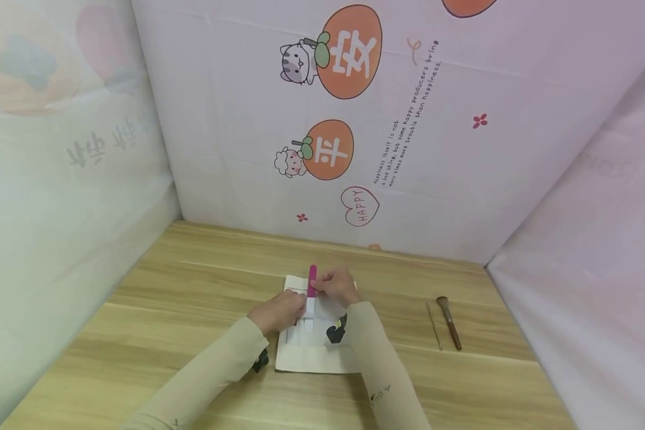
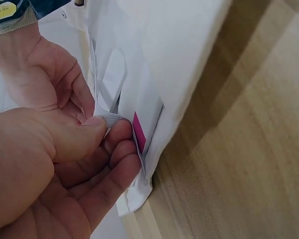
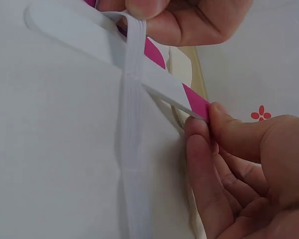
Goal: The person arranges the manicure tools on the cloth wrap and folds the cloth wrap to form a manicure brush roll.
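Observation:
A flat stick [image 1: 312,280] with a pink end and a long white part, shaped like a nail file, lies over an opened white cloth case [image 1: 317,360]. My right hand [image 1: 340,285] pinches its pink end between thumb and fingers. The white part passes under a ribbed white elastic band [image 3: 134,109] that crosses the case. My left hand [image 1: 280,312] pinches this band between thumb and curled fingers and lifts it off the cloth. Behind the stick, near the left hand, another pink patch [image 3: 155,54] shows, partly hidden by the band.
A brush [image 1: 450,322] with a brown handle and a thin metal rod [image 1: 433,325] lie side by side on the wooden table [image 1: 193,310], right of the case. Printed white cloth walls [image 1: 247,149] close in the table at the back and sides.

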The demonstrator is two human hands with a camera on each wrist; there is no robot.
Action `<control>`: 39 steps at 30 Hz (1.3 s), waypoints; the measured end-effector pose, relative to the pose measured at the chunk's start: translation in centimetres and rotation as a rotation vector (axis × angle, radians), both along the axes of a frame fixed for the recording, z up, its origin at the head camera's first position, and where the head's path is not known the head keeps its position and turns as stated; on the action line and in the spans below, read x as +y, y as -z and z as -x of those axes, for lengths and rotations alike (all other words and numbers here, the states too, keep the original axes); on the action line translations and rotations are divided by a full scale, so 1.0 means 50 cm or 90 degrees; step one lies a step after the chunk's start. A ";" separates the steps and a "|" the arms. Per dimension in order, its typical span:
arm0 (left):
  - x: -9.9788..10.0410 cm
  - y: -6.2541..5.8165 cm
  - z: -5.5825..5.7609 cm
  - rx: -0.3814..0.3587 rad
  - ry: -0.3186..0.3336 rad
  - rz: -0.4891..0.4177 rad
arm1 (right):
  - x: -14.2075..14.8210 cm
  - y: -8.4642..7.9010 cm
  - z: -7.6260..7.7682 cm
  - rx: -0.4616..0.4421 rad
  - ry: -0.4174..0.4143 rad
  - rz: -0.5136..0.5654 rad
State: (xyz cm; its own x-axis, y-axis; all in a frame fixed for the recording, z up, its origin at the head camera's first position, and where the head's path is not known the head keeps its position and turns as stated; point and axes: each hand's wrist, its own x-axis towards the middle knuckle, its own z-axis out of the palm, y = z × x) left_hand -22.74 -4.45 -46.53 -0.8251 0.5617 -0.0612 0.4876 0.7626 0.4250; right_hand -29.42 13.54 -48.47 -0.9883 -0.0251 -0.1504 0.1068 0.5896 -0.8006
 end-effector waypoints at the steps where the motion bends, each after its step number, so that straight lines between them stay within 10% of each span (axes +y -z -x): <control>1: 0.000 0.000 0.000 -0.003 -0.001 0.000 | 0.000 -0.001 -0.002 -0.006 -0.006 0.000; 20: 0.000 0.001 0.002 -0.001 -0.026 0.031 | 0.002 -0.041 -0.049 -0.081 -0.168 -0.026; 29: 0.006 0.002 -0.003 0.020 -0.022 0.053 | -0.021 -0.039 -0.022 -0.014 -0.074 -0.153; 39: 0.007 0.014 0.002 0.049 -0.012 0.062 | -0.031 -0.024 -0.014 0.032 -0.040 -0.098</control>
